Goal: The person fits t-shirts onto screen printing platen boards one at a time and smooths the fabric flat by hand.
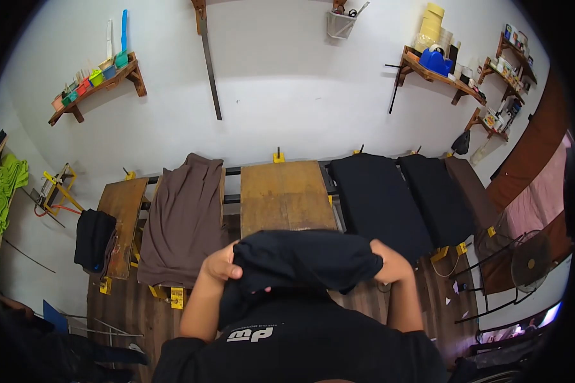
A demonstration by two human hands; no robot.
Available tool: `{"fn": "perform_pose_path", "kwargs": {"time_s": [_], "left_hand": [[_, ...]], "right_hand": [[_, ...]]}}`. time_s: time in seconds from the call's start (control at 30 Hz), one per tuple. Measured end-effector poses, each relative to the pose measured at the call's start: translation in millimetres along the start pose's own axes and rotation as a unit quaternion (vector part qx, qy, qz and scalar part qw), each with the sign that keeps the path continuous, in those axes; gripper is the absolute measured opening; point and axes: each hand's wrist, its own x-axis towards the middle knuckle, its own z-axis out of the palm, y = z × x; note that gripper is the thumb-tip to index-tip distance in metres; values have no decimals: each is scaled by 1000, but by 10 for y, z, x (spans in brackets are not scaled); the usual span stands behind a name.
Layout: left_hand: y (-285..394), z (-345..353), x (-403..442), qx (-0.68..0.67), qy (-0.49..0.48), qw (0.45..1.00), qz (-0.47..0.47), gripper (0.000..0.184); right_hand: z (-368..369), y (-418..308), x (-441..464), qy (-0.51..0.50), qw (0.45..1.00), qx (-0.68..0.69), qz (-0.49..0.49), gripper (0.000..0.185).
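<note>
Both hands stretch a bunched black garment [306, 255] between them in front of my chest. My left hand [223, 262] is closed on its left end, thumb showing on the near side. At the opposite end, my right hand [391, 262] grips the cloth with the fingers partly hidden behind it. Just beyond the garment lies a bare wooden board [287, 191], its near edge covered by the cloth. A brown garment [184, 220] drapes over the board to its left. To its right, black cloth [380, 201] is spread over another board.
A folded dark stack [96, 237] rests on the far-left board [122, 204]. More black cloth [437, 198] and a brown piece [469, 179] cover boards at right. A fan [530, 263] stands far right. Wall shelves hold small pots [96, 77] and a blue tape dispenser [436, 62].
</note>
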Motion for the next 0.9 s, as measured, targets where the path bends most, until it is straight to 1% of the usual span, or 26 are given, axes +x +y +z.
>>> {"fn": "perform_pose_path", "kwargs": {"time_s": [0.07, 0.1, 0.13, 0.17, 0.2, 0.23, 0.27, 0.3, 0.33, 0.37, 0.4, 0.43, 0.47, 0.5, 0.53, 0.57, 0.6, 0.63, 0.67, 0.7, 0.73, 0.77, 0.8, 0.87, 0.9], "left_hand": [[-106, -125, -38, 135, 50, 989, 20, 100], [-34, -31, -26, 132, 58, 989, -35, 103], [21, 26, -26, 129, 56, 989, -36, 103], [68, 71, -32, 168, 29, 985, -23, 102], [92, 91, -41, 207, 2, 978, -10, 102], [95, 98, -35, 187, -55, 981, 8, 104], [53, 80, -42, 149, -76, 985, 29, 105], [-15, 69, -47, 111, -98, 988, 50, 105], [-97, 94, 3, 101, -98, 986, 88, 106], [-213, 110, 54, 31, -83, 993, 73, 100], [-354, 94, 73, -41, -67, 995, 58, 95], [-578, -278, 48, -37, 0, 998, 49, 88], [-854, -757, 18, -32, 67, 996, 40, 83], [-1205, -986, 108, -184, 9, 982, 43, 82], [-1529, -1067, 236, -329, -51, 942, 46, 80], [-1659, -957, 245, -347, -13, 932, 101, 82], [-1705, -896, 183, -335, -4, 939, 80, 82], [-1710, -823, 147, -323, 4, 945, 60, 83], [-1676, -770, 104, -300, 25, 952, 57, 70], [-1665, -822, 59, -300, 26, 952, 60, 70], [-1675, -891, -10, -278, 55, 958, 40, 63], [-1700, -941, -83, -258, 86, 962, 18, 58], [-1701, -952, -117, -264, 91, 960, 16, 58], [-1694, -964, -161, -205, 143, 968, 5, 50], [-1741, -1067, -247, -164, 207, 964, -23, 58]], "right_hand": [[117, -139, -113, 16, 998, -47, -40, 39], [65, 34, -71, -71, 996, -1, -58, 46], [64, -172, -34, -139, 987, -79, 29, 50], [46, -426, 13, -207, 959, -154, 116, 54], [72, -726, 63, -252, 934, -184, 176, 54], [100, -596, 43, -234, 965, -111, 29, 52], [111, -445, 32, -209, 970, -36, -120, 51], [98, -428, 49, -181, 964, 22, -191, 54], [182, -284, -39, -77, 974, 169, -129, 56], [332, 9, -184, 30, 948, 311, -60, 59], [414, 839, -93, 57, 931, 347, -94, 66], [622, 539, 81, -26, 863, 502, -55, 71], [847, 193, 304, -108, 762, 638, -15, 80], [987, 606, 402, -155, 714, 683, 8, 94], [1151, 701, 410, -134, 659, 737, 68, 82], [1339, 872, 396, -31, 691, 712, 122, 66], [1445, 1034, 382, -64, 589, 800, 98, 54], [1497, 1129, 395, -96, 474, 872, 74, 43], [1463, 1229, 390, -98, 475, 871, 76, 43], [1390, 1251, 361, -84, 532, 839, 81, 36], [1363, 1281, 330, -68, 584, 804, 88, 28], [1377, 1315, 296, -22, 599, 794, 99, 21], [1418, 1253, 298, -19, 594, 797, 103, 21], [1551, 1130, 347, 104, 661, 730, 140, 17], [1597, 1171, 385, 135, 650, 733, 149, 17]]}}
